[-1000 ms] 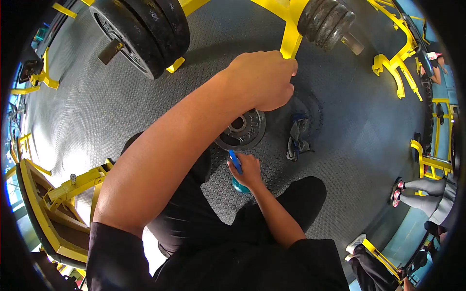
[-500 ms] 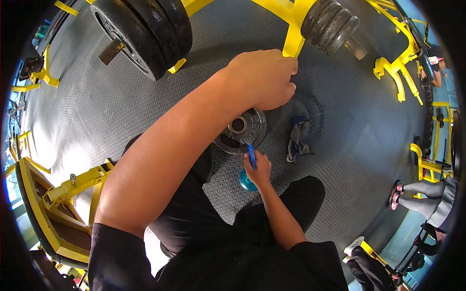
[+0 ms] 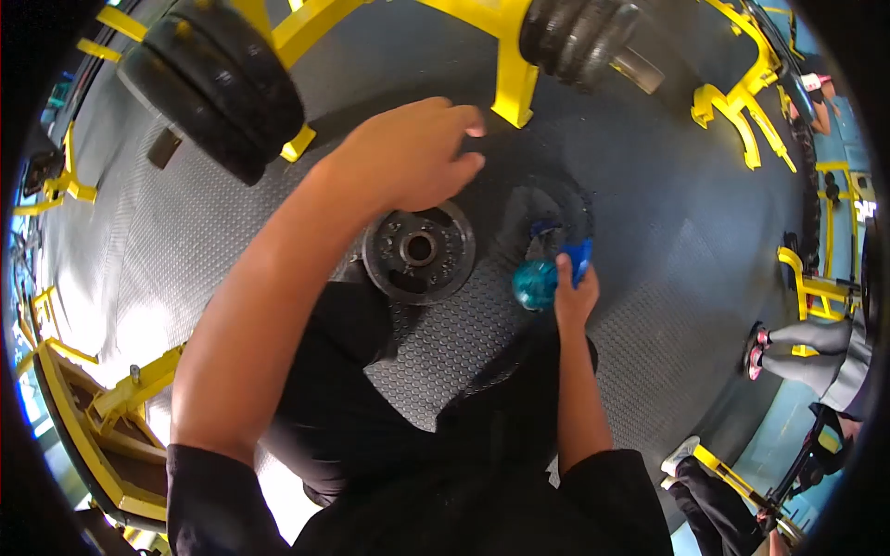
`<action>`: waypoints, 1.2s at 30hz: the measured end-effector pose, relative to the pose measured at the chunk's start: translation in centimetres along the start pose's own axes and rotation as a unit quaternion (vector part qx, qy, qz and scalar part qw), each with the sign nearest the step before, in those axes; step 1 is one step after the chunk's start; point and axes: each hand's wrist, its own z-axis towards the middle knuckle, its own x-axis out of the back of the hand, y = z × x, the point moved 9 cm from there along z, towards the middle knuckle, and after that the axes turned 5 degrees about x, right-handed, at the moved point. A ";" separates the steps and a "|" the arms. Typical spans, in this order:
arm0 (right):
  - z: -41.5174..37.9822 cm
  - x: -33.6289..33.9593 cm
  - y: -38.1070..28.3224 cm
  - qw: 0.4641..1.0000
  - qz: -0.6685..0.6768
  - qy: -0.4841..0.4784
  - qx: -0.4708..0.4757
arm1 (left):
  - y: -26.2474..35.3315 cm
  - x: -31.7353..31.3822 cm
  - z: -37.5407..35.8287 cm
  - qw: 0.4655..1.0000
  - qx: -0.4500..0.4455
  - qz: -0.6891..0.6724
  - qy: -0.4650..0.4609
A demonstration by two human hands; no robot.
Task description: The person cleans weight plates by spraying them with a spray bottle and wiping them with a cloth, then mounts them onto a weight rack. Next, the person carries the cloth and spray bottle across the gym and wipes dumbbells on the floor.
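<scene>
My right hand (image 3: pixel 578 298) is wrapped around a spray bottle (image 3: pixel 535 284) with teal liquid and a blue trigger head. The bottle hangs tilted over the floor and partly covers a dark rag (image 3: pixel 543 236). A round black weight plate (image 3: pixel 452 265) with a metal centre ring lies on the floor in front of my knees. My left hand (image 3: pixel 408 153) reaches across just past the plate's far edge. Its fingers are loosely curled with the thumb apart, and nothing shows in them.
Yellow racks with stacked black plates (image 3: pixel 227 83) and smaller plates (image 3: pixel 579 42) stand ahead. A yellow-framed bench (image 3: pixel 102 435) is at my left. Wet-looking marks show on the textured rubber floor (image 3: pixel 649 278). Other people's legs (image 3: pixel 807 357) are at the right edge.
My right hand has moved away from the plate to the right with the spray bottle, over the rag. My left hand sits further left in view, its thumb more apart. The whole view has shifted.
</scene>
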 end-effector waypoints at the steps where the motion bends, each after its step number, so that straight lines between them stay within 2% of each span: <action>1: 2.2 1.5 1.0 0.999 0.008 0.047 0.001 | -0.5 -0.2 0.0 1.000 0.017 0.004 -0.012; 2: 4.4 1.9 2.1 0.999 0.007 0.053 -0.003 | -0.9 -0.4 0.2 0.999 0.035 0.010 -0.023; 4: 8.1 3.5 3.3 0.985 -0.085 0.135 0.060 | -1.4 -0.9 0.5 0.998 0.050 0.019 -0.041; 5: 9.6 3.2 4.8 0.986 -0.086 0.136 0.051 | -1.7 -1.4 0.6 0.995 0.072 0.027 -0.059; 7: 11.8 2.0 6.2 0.976 -0.116 0.140 0.118 | -1.4 -2.2 1.3 0.993 0.089 0.014 -0.082; 10: 13.3 0.8 9.0 0.991 -0.072 0.092 0.064 | -2.0 -3.8 1.5 0.988 0.109 0.014 -0.108; 11: 13.8 0.4 8.7 0.988 -0.086 0.083 0.103 | -2.1 -4.1 1.8 0.988 0.107 0.024 -0.105; 13: 14.6 0.3 8.1 0.986 -0.098 0.066 0.119 | -2.1 -4.5 2.2 0.985 0.117 0.026 -0.121; 15: 14.2 0.8 6.9 0.983 -0.114 0.049 0.136 | -1.6 -4.9 2.5 0.982 0.125 0.024 -0.137; 17: 12.7 2.8 4.6 0.978 -0.101 0.145 0.110 | -0.8 -4.8 3.0 0.981 0.135 0.027 -0.136; 20: 7.1 2.2 4.6 0.980 -0.110 0.150 0.073 | 0.3 -4.8 3.3 0.985 0.105 0.021 -0.135; 22: 3.4 -2.5 5.0 0.989 -0.110 -0.095 0.022 | 0.6 -4.9 3.3 0.988 0.081 0.025 -0.131; 24: -0.9 -6.0 5.4 0.954 -0.242 -0.160 0.076 | 0.8 -4.7 3.0 0.990 0.058 0.034 -0.122; 28: -3.0 -7.3 7.2 0.962 -0.228 -0.138 0.058 | 1.8 -4.5 2.2 0.993 0.031 0.033 -0.106; 30: -3.4 -5.6 5.5 0.980 -0.168 -0.021 0.102 | 2.4 -3.9 1.6 0.995 0.028 0.030 -0.093; 31: -3.7 -5.2 4.8 0.979 -0.169 -0.020 0.112 | 2.8 -3.7 1.2 0.995 0.023 0.029 -0.097; 33: -3.9 -3.7 5.2 0.999 -0.035 -0.017 -0.001 | 3.2 -3.1 0.7 0.995 0.020 0.029 -0.090; 34: -4.3 -2.6 3.7 0.999 -0.036 -0.016 0.008 | 3.2 -3.0 0.4 0.996 0.010 0.041 -0.082; 36: -5.2 0.8 0.7 0.995 -0.048 0.077 0.052 | 3.5 -2.5 -0.3 0.996 0.003 0.053 -0.068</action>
